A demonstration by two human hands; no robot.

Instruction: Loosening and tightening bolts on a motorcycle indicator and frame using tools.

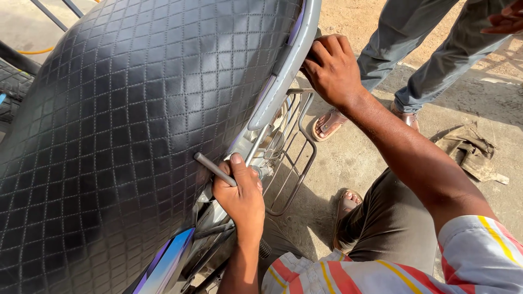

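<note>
The person's left hand (pixel 239 196) is closed in a grip around a grey metal tool handle (pixel 214 169), thumb laid along the top. The handle's long axis runs from upper left to lower right, its free end lying against the black quilted seat (pixel 120 120) and its working end hidden behind the fingers, near the silver frame tube (pixel 256 146) under the seat's edge. The fastener it sits on cannot be made out.

The right hand (pixel 331 68) is up and to the right, well apart from the tool, fingers pressed over the grey grab rail (pixel 289 65) at the seat's rear edge. So the left hand is the 1 on the tool.

A wire side guard (pixel 297 158) hangs just right of the left hand. A purple and blue panel (pixel 166 267) shows at the bottom. Another person's legs in grey trousers (pixel 425 49) and sandals stand on the ground, and a crumpled rag (pixel 468 149) lies farther right. No labels or signs are visible.
</note>
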